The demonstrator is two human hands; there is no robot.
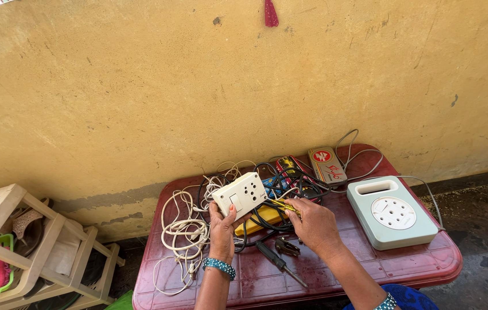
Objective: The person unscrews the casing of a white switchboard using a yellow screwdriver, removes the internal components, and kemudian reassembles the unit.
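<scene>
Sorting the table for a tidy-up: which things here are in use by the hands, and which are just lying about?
In use: white switch-and-socket box in the left hand; yellow-handled tool in the right hand.

Lying about: pale green extension reel, screwdriver, black plug, white cable, black cables, red table.

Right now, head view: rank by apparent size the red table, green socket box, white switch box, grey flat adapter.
1. Red table
2. Green socket box
3. White switch box, held by left hand
4. Grey flat adapter, farther back, so unsure against 3
</scene>
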